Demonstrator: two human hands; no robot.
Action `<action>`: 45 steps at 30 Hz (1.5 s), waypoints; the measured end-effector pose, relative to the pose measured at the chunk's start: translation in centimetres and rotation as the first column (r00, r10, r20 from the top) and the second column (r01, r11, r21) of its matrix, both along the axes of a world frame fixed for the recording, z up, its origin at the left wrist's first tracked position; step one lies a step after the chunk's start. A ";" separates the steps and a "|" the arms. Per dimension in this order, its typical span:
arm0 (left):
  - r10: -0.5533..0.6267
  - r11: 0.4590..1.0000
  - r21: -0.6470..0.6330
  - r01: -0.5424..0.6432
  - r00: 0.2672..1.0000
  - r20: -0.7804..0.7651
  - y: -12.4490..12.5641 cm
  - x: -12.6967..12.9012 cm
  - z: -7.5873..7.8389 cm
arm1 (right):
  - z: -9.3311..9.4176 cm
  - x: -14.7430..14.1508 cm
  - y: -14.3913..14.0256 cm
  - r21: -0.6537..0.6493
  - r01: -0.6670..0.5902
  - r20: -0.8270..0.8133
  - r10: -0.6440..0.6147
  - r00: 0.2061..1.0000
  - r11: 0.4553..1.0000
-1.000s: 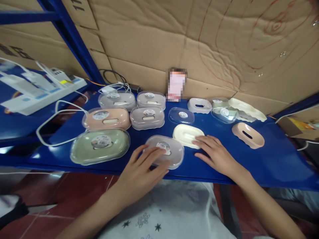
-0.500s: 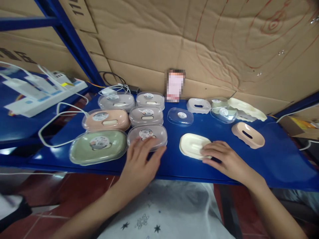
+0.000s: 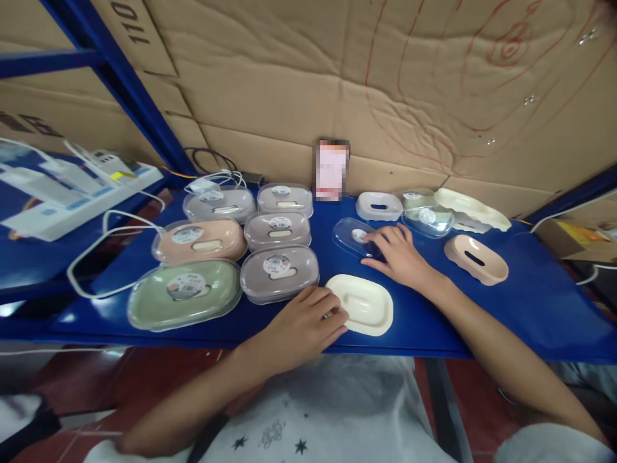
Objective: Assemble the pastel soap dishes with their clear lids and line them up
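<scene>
My left hand [image 3: 308, 321] has its fingers curled over the left edge of a cream soap dish [image 3: 371, 305], which lies near the table's front edge. Behind that dish, my right hand [image 3: 402, 257] closes on the right end of a clear plastic lid [image 3: 354, 235] with a round white label. The lid is slightly turned on the table, and its right end is hidden under my fingers. Just left of my left hand is a grey lidded soap dish [image 3: 279, 273]. Beside it sits a green lidded one [image 3: 186, 292].
Several more lidded dishes, one of them pink [image 3: 197, 241], stand at left. Toward the right are a bare grey dish [image 3: 379, 206], stacked clear lids [image 3: 436, 222], cream dishes [image 3: 470, 207] and a pink dish [image 3: 477, 258]. A phone [image 3: 331, 170] leans on the cardboard. A power strip [image 3: 87, 202] lies far left.
My left hand has moved right from the grey lidded dish to the cream dish. My right hand has left the cream dish for the clear lid, which has turned slightly.
</scene>
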State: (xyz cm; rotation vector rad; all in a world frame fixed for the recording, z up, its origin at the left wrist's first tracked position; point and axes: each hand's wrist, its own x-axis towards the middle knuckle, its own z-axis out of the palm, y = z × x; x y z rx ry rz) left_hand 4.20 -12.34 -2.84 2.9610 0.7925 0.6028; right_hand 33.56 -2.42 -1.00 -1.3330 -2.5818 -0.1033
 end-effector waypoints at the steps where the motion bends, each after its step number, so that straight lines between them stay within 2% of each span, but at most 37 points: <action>1: -0.009 1.000 0.004 0.009 1.000 0.004 0.0 -0.1 0.0 | -0.1 0.6 -0.7 0.005 0.027 -0.014 -0.027 1.000 1.000; 6: -0.013 1.000 0.002 0.013 0.999 0.047 -0.1 -0.2 0.1 | -0.8 5.2 -6.6 -0.064 0.110 -0.120 -0.117 0.986 0.992; 10: -0.038 0.999 -0.022 0.039 0.998 0.059 0.0 -0.2 0.2 | -1.7 8.2 -11.2 -0.013 0.206 -0.147 -0.205 0.968 0.979; 14: -0.047 0.998 -0.034 0.049 0.997 0.058 0.0 -0.1 0.3 | -1.8 11.3 -11.7 0.085 0.254 -0.146 -0.240 0.960 0.963; 16: -0.046 0.998 -0.033 0.048 0.996 0.073 0.0 -0.2 0.3 | -1.4 13.6 -10.9 0.169 0.391 -0.126 -0.374 0.919 0.905; 19: -0.045 0.998 -0.026 0.048 0.993 0.108 -0.1 -0.3 0.2 | -1.2 17.2 -10.3 0.213 0.594 -0.060 -0.597 0.800 0.775; 22: -0.031 0.999 -0.030 0.035 0.991 0.131 0.0 -0.2 0.2 | -1.2 18.9 -11.8 0.223 0.659 -0.077 -0.661 0.746 0.718; 24: -0.022 0.999 -0.023 0.025 0.992 0.126 0.0 -0.2 0.2 | -1.1 18.2 -14.0 0.250 0.673 -0.174 -0.652 0.738 0.696; 27: -0.027 0.999 -0.028 0.030 0.996 0.085 0.0 -0.1 0.2 | -0.4 14.5 -17.6 0.275 0.669 -0.366 -0.569 0.737 0.690; 28: -0.037 0.999 -0.034 0.040 0.996 0.080 0.0 -0.1 0.2 | -0.2 12.7 -18.5 0.267 0.641 -0.405 -0.520 0.752 0.720; 29: -0.043 0.998 -0.038 0.046 0.996 0.082 -0.1 -0.1 0.1 | 0.0 10.9 -19.2 0.264 0.576 -0.422 -0.444 0.790 0.773; 32: -0.030 1.000 0.000 0.030 0.992 0.125 -0.2 -0.3 0.0 | 0.1 5.4 -19.4 0.183 0.305 -0.370 -0.222 0.902 0.934; 34: -0.013 0.999 0.040 0.008 0.989 0.145 -0.3 -0.4 0.0 | -0.1 2.5 -18.5 0.148 0.162 -0.325 -0.106 0.940 0.976; 39: -0.020 1.000 0.023 0.017 0.991 0.136 -0.1 -0.3 0.2 | -0.4 -1.2 -16.9 0.165 0.016 -0.249 0.026 0.968 0.986; 45: -0.016 1.000 0.001 0.016 0.993 0.118 0.1 -0.1 0.1 | -0.7 -2.6 -16.7 0.162 -0.007 -0.239 0.046 0.970 0.987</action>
